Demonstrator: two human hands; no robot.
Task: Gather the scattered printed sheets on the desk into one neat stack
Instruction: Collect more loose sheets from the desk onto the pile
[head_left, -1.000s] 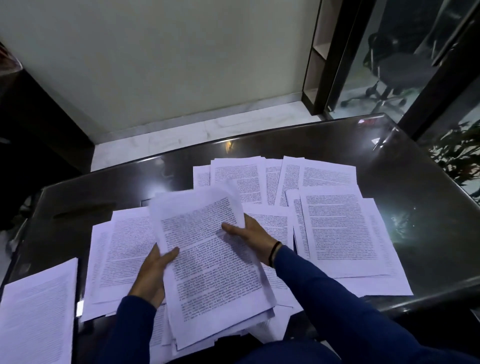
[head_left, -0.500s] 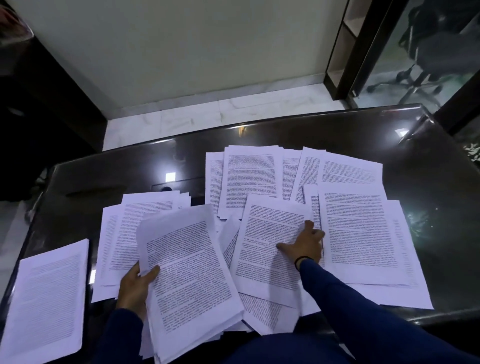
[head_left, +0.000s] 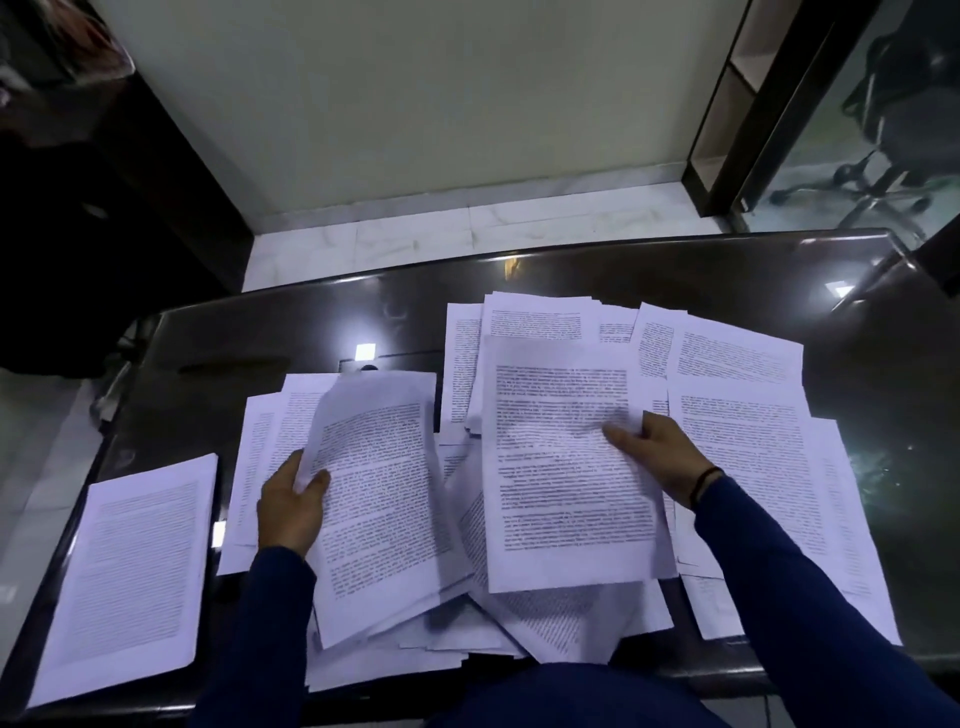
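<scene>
Printed white sheets lie scattered over the dark glossy desk (head_left: 311, 332). My left hand (head_left: 291, 504) grips the left edge of a gathered bundle of sheets (head_left: 379, 499), lifted and tilted over the desk's near middle. My right hand (head_left: 660, 452) pinches the right edge of a single printed sheet (head_left: 561, 467), raised above the others just right of the bundle. More loose sheets (head_left: 737, 364) spread across the far right, and others (head_left: 260, 441) lie under and left of the bundle. A separate neat pile of sheets (head_left: 130, 577) rests at the near left.
The desk's near edge runs just in front of my body, with sheets hanging over it. Bare desk surface lies at the far left and far right (head_left: 883, 364). Beyond the desk are a white floor, a wall and an office chair (head_left: 893, 135) behind glass.
My right hand has picked up the sheet it was pressing and lifted it off the desk. The left hand has raised its bundle higher and moved it slightly right.
</scene>
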